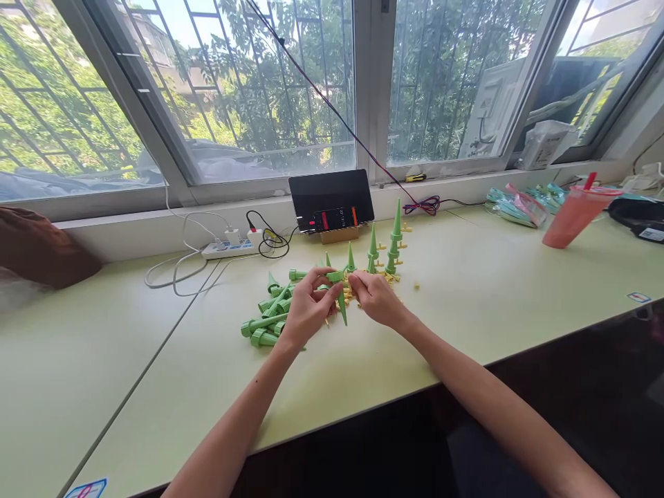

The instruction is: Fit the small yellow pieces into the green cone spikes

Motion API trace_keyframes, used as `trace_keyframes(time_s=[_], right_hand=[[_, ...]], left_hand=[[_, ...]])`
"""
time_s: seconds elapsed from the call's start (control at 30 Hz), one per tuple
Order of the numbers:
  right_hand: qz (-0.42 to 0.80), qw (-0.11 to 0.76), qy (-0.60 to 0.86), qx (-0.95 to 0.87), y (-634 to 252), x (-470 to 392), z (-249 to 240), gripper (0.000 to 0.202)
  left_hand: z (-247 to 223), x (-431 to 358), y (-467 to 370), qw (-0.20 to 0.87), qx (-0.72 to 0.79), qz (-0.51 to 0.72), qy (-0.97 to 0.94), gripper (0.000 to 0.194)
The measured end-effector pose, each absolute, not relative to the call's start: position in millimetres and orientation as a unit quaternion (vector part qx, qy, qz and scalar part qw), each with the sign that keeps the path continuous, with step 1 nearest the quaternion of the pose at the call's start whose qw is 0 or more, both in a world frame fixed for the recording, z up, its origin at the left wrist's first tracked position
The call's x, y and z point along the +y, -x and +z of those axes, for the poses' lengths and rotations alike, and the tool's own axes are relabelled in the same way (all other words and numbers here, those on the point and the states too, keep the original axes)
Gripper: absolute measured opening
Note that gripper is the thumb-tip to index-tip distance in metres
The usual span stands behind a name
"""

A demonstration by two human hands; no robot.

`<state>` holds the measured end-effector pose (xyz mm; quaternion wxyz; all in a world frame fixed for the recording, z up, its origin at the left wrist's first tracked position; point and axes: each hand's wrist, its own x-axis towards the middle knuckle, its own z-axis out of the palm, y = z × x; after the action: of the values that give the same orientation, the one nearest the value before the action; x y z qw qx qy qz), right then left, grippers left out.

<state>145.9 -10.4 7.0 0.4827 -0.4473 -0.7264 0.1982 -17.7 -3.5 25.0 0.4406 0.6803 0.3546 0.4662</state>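
Observation:
My left hand (310,308) grips a green plastic plant-watering spike (342,309) by its wide collar, with the tip pointing down. Close against that collar, my right hand (376,294) is closed in a pinch; what its fingers hold is hidden. A pile of loose green spikes (264,337) lies left of and behind my left hand. Small yellow valve pieces (348,294) are scattered on the table behind and between the hands. Beyond my right hand, stacked green spikes (395,238) stand tip up, with yellow valves sticking out of their sides.
A tablet (332,197) leans at the back of the pale table (456,290), with a phone in front. A power strip (233,242) with cables lies left of it. Farther right stand a tilted-looking red cup (575,218) and bagged items (513,206). A brown cloth item (44,245) lies far left.

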Motion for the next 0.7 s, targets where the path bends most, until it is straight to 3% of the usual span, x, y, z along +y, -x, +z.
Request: trace_keyframes(time_s=[0.43, 0.7], right_hand=[[0.205, 0.509, 0.457, -0.7, -143.7, -9.4, 6.8, 0.04], [0.154, 0.512, 0.46, -0.709, -145.4, -11.5, 9.8, 0.038]], left_hand=[[28.0, -5.6, 14.6, 0.457, 0.376, 0.481, -0.646, 0.04], [28.1, -1.3, 14.4, 0.491, 0.377, 0.52, -0.589, 0.029]])
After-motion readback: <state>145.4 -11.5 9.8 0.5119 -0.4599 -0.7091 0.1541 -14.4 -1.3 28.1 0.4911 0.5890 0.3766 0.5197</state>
